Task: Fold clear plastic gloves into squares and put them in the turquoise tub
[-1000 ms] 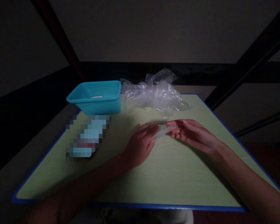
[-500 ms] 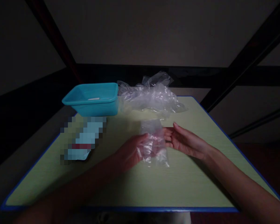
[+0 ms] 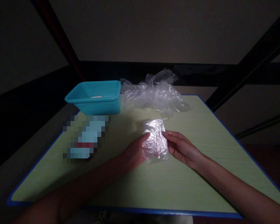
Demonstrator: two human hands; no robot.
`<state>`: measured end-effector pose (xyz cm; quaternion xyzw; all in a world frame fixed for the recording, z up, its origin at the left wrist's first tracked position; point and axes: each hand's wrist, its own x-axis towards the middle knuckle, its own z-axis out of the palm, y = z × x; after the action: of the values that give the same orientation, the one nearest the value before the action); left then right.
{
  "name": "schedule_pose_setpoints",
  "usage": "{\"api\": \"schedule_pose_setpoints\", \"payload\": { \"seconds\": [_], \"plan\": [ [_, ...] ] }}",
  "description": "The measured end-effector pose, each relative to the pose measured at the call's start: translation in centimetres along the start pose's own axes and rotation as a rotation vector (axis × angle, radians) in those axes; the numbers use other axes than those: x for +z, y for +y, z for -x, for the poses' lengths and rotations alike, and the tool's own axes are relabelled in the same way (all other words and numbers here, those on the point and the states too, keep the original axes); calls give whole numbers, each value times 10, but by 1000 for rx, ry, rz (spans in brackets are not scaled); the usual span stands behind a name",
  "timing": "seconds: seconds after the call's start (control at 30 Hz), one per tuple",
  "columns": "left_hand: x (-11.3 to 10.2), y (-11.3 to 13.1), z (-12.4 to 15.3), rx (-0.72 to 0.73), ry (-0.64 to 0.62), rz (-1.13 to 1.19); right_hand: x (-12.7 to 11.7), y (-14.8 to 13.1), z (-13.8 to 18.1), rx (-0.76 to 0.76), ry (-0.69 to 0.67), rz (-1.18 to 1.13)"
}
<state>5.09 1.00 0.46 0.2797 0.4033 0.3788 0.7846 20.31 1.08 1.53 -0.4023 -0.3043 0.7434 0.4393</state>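
A small crinkled clear plastic bag [image 3: 155,140] stands upright over the middle of the pale green table [image 3: 200,174], held between both hands. My left hand [image 3: 134,152] grips its left edge with the thumb on the front. My right hand [image 3: 179,148] holds the right edge, fingers curled behind the plastic. Both hands hover just above the tabletop.
A turquoise plastic tub [image 3: 95,96] sits at the back left with something pale inside. A heap of clear plastic bags [image 3: 154,93] lies beside it at the back. A blurred-out flat packet [image 3: 85,137] lies left of my hands. The table has a blue edge.
A second ago the bag lay flat and thin between my fingertips. Both hands have since drawn nearer to me and turned the bag upright, its broad face toward me.
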Motion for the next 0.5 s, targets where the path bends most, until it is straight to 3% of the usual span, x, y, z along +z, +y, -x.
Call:
{"api": "schedule_pose_setpoints", "payload": {
  "seconds": [0.13, 0.3, 0.5],
  "plan": [
    [1, 3, 2, 34, 58, 80, -3, -1, -1, -71, 18, -58],
    [-2, 8, 3, 231, 21, -73, -3, -4, 0, -93, 16, -16],
    [-3, 13, 4, 263, 53, -220, 0, -6, 2, -70, 1, 60]
  ]
}}
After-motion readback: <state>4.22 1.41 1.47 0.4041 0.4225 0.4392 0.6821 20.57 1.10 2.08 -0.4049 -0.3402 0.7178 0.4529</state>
